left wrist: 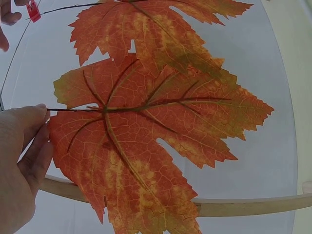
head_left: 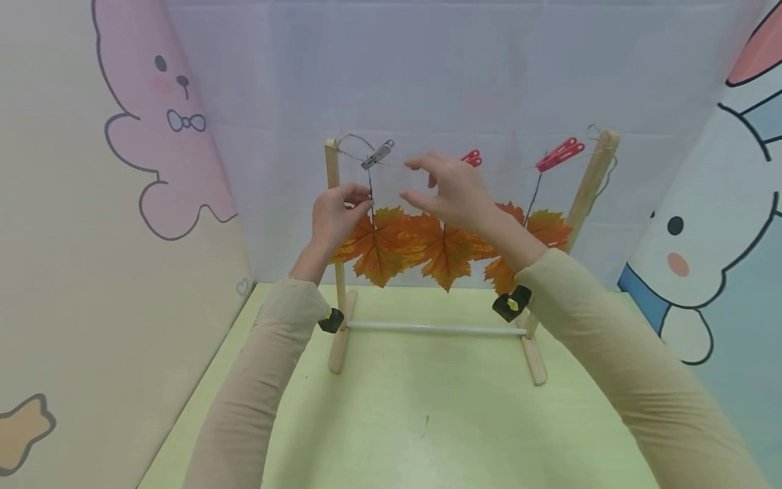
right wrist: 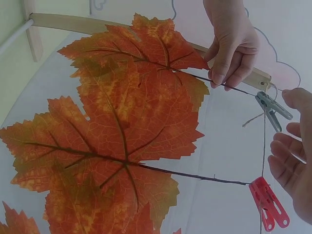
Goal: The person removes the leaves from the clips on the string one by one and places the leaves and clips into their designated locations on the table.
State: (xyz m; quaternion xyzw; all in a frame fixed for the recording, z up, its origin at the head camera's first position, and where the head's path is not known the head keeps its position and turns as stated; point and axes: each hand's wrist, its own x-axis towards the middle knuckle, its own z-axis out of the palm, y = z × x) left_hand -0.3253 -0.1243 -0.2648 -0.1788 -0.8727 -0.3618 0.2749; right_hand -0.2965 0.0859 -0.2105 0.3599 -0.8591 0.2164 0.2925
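Observation:
My left hand (head_left: 337, 214) pinches the dark stem of the leftmost orange maple leaf (head_left: 380, 255) between thumb and fingertips. A grey clothespin (head_left: 377, 155) clips the top of that stem to the string, as the right wrist view also shows. My right hand (head_left: 455, 190) holds nothing; its fingers and thumb are parted, just right of the grey clothespin (right wrist: 273, 111). Behind it a red clothespin (head_left: 472, 158) holds the middle leaf (head_left: 444, 261) on the string. Another red clothespin (head_left: 560, 155) carries the right leaf (head_left: 550, 227), partly hidden by my right forearm.
A wooden frame with a left post (head_left: 332, 163) and a right post (head_left: 592, 180) stands on the pale green table (head_left: 427, 435). A white rod (head_left: 434, 329) joins its feet. The string runs between the post tops. Cartoon-printed panels flank both sides, and a white cloth (head_left: 427, 68) hangs behind.

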